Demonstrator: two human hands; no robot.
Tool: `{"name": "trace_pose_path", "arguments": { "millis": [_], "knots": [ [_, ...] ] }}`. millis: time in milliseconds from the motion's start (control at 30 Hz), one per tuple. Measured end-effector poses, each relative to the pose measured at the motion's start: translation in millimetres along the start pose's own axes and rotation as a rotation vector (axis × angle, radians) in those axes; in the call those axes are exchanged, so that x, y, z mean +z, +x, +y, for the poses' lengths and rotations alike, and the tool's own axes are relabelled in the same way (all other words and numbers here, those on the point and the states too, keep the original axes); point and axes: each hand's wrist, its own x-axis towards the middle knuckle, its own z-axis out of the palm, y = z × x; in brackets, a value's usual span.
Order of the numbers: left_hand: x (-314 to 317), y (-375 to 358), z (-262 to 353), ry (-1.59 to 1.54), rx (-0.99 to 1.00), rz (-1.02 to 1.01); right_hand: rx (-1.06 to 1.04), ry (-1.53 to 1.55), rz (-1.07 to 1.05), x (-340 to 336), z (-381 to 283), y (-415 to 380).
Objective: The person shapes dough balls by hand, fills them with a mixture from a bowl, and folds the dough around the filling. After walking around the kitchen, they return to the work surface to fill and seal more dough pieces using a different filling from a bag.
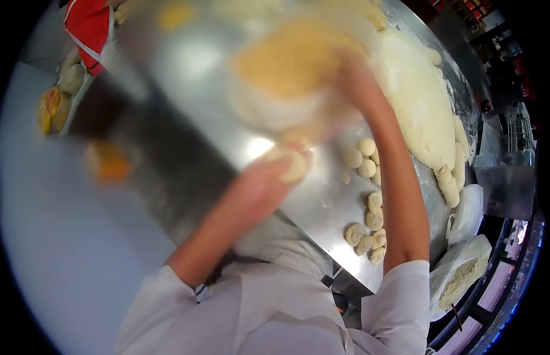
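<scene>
My left hand (256,188) is closed around a small pale piece of dough (295,168), held above the steel table (313,204). Blurred by motion, my right hand (356,80) is at the right side of a large bowl (266,111). A mound of yellow crumbly filling (286,62) fills that bowl. The fingers of my right hand are smeared, so what they hold does not show. Below the right forearm lie several round dough balls (366,168) and several flatter, speckled dough pieces (354,234).
A big sheet of pale dough (420,97) covers the table's right side, with a dough roll (447,186) at its lower end. Farther down, an open plastic bag (463,273) holds a crumbly substance. A red cloth item (88,32) shows at upper left.
</scene>
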Motion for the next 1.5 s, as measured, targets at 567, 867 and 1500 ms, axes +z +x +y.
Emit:
{"name": "trace_pose_path", "arguments": {
  "millis": [567,867,1500],
  "knots": [
    [19.9,119.0,65.6,0.031,0.278,0.002,0.362,0.758,0.017,-0.1,-9.6,23.8],
    [11.5,173.8,54.3,-0.105,0.139,-0.025,-0.040,0.191,0.251,35.2,-35.1,-15.2],
    [0.0,160.2,39.5,0.025,0.314,0.021,-0.086,0.151,0.369,54.9,-44.2,-28.7]
  ]
}}
